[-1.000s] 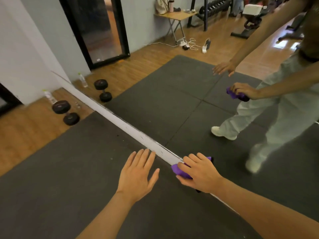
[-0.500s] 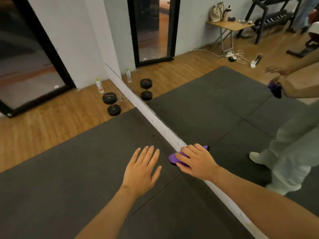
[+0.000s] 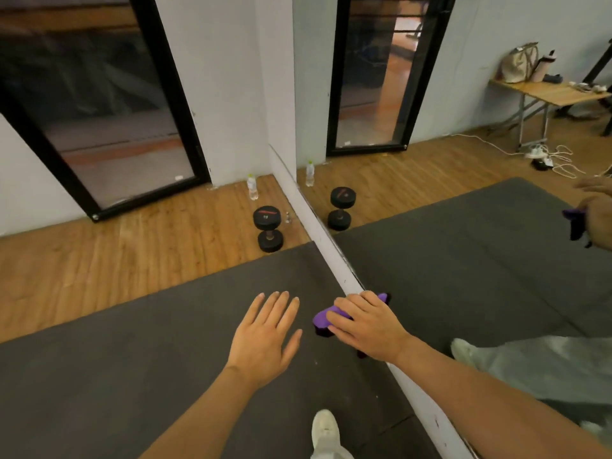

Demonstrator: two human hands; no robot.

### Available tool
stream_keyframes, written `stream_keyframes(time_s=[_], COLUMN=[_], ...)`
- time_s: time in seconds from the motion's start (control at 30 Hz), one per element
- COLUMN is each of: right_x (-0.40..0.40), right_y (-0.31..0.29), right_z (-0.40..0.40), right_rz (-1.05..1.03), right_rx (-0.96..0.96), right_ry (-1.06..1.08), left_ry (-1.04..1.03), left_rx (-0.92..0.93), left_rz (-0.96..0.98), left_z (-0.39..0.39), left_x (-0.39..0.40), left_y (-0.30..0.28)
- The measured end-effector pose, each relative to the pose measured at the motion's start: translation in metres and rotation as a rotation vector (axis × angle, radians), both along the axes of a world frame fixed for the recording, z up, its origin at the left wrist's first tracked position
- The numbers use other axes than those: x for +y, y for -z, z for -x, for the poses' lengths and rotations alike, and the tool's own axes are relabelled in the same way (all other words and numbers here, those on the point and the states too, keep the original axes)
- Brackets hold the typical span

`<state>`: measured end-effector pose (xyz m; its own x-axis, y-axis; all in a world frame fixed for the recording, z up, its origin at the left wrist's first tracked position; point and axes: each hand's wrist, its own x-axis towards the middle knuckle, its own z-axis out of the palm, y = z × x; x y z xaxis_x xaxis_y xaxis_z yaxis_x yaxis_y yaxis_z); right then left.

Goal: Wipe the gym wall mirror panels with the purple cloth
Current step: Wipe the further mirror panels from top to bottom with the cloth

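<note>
the purple cloth (image 3: 326, 318) is bunched under the right hand (image 3: 366, 324), whose fingers (image 3: 344, 308) curl over it and press it against the bottom edge of the mirror panel (image 3: 463, 260), just above the white base strip (image 3: 326, 241). a purple fold pokes out past the fingertips on both sides. the left hand (image 3: 265, 339) hovers flat, fingers (image 3: 276, 308) straight and slightly apart, holding nothing, beside the cloth. the cloth looks soft, light and easy to crumple, so a broad grip across its middle should keep it from slipping on the smooth, breakable glass.
</note>
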<state>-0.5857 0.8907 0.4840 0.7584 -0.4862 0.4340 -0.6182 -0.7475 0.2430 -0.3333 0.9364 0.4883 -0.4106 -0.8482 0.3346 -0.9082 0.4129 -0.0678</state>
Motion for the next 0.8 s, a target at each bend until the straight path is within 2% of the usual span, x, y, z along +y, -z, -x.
stream_keyframes(time_s=[0.13,0.33,0.7,0.8], right_x=[-0.102,-0.218,-0.420,-0.474], right_y=[-0.009,-0.016,0.009,0.011], right_z=[-0.015,-0.047,-0.153,-0.187], right_rz=[0.031,0.012,-0.102,-0.194], right_rx=[0.017,0.030,0.099,0.116], right_ry=[-0.016,-0.043,0.022,0.045], left_ry=[-0.048,-0.135,-0.153,-0.147], left_rx=[-0.065,-0.037,0.026,0.043], left_rz=[-0.048,-0.048,-0.097,-0.129], left_z=[-0.016,-0.042,-0.137,-0.172], left_x=[-0.079,-0.186,-0.394,-0.453], left_y=[-0.004,-0.008,0.018,0.024])
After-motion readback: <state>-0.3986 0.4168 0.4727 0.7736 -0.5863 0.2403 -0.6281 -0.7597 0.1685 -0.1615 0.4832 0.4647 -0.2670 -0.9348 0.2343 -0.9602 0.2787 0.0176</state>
